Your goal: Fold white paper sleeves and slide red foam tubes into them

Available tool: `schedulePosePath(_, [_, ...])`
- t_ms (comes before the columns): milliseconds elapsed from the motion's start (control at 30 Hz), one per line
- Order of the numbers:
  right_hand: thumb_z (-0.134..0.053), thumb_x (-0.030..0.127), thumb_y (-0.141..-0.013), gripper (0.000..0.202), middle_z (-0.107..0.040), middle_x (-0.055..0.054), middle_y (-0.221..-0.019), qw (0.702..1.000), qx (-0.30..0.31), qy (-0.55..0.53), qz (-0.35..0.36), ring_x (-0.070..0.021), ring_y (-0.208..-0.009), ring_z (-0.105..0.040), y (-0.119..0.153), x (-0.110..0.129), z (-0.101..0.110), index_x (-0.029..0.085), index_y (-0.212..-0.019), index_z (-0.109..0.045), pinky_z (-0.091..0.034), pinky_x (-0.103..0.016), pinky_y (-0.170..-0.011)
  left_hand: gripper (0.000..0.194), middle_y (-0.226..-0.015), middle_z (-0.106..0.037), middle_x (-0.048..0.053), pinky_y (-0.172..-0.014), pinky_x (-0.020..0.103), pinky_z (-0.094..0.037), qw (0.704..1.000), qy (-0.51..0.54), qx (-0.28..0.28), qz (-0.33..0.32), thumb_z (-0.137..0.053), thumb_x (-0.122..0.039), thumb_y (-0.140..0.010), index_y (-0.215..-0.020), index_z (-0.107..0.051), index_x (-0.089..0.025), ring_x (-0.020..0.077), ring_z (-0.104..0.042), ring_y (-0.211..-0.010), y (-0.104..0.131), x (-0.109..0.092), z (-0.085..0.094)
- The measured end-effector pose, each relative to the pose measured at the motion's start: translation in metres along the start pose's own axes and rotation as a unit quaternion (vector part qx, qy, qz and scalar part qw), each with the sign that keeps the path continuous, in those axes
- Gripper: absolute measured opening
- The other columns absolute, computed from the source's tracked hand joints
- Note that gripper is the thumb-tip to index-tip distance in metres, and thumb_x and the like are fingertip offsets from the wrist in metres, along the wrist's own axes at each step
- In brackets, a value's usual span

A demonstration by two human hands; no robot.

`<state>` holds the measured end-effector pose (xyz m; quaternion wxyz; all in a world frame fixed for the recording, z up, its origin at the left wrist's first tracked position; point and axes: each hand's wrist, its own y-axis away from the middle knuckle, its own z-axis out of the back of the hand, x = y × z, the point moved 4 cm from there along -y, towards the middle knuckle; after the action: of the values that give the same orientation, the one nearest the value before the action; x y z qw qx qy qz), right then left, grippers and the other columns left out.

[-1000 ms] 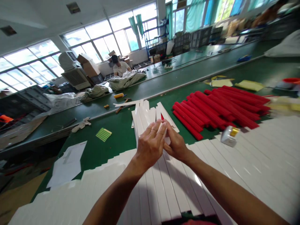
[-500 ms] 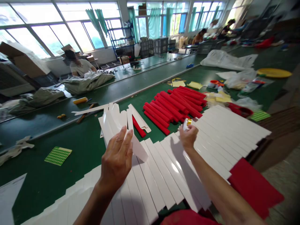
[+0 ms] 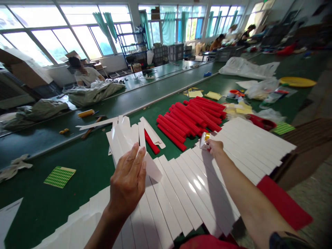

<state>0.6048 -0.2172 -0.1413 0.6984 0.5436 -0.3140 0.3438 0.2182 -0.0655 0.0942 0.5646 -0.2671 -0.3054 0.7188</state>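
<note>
My left hand point(image 3: 129, 178) has its fingers stretched out, resting against a long white carton point(image 3: 153, 168) that stands partly raised over the others. Its thumb side is hidden, but no grip shows. In my right hand point(image 3: 215, 146), the fingers close on a small white tape dispenser point(image 3: 204, 141) with a yellow-gold roll. It is held just above a row of overlapping flat white cartons point(image 3: 176, 193) spread across the bench. Beyond them lies a pile of red tubes point(image 3: 190, 117). One red tube point(image 3: 151, 141) lies between loose white cartons behind my left hand.
A green sticker sheet point(image 3: 60, 176) lies at left, and a yellow-handled tool point(image 3: 86, 113) on the far bench strip. Yellow paper, plastic bags point(image 3: 264, 88) and a yellow round lid point(image 3: 297, 82) are at right. A person point(image 3: 86, 73) sits across the bench.
My right hand has moved slightly right, its wrist turned, and the dispenser now shows more clearly. The left hand stays on the raised carton. The view has shifted slightly.
</note>
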Motion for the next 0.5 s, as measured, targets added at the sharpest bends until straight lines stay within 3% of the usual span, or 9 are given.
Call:
schedulePosePath(200, [-0.059, 0.033, -0.095, 0.024, -0.064, -0.003, -0.094, 0.996, 0.046, -0.066, -0.033, -0.0110, -0.073, -0.062, 0.005, 0.005, 0.006, 0.012, -0.108, -0.061, -0.055, -0.025, -0.063, 0.050, -0.135, -0.060, 0.018, -0.101, 0.047, -0.053, 1.000, 0.004, -0.006, 0.002, -0.062, -0.008, -0.087, -0.135, -0.054, -0.012, 0.0291, -0.059, -0.123, 0.002, 0.002, 0.000])
schedulePosePath(367, [-0.060, 0.028, -0.095, 0.020, -0.063, -0.003, -0.095, 0.994, 0.061, -0.091, -0.012, -0.0111, -0.075, -0.062, 0.017, -0.016, 0.015, 0.012, -0.107, -0.061, -0.055, -0.025, -0.064, 0.049, -0.133, -0.061, 0.018, -0.100, 0.048, -0.053, 1.000, 0.012, -0.017, 0.004, -0.062, -0.008, -0.086, -0.134, -0.054, -0.012, 0.0294, -0.060, -0.121, 0.005, 0.003, 0.001])
schedulePosePath(500, [-0.060, 0.026, -0.094, 0.015, -0.062, 0.000, -0.083, 0.994, 0.072, -0.077, -0.001, -0.0084, -0.065, -0.059, 0.023, -0.035, 0.015, 0.011, -0.099, -0.061, -0.053, -0.022, -0.058, 0.049, -0.135, -0.059, 0.019, -0.101, 0.049, -0.052, 1.000, 0.018, -0.015, 0.007, -0.061, -0.007, -0.086, -0.135, -0.053, -0.012, 0.0301, -0.058, -0.124, 0.005, 0.004, 0.000])
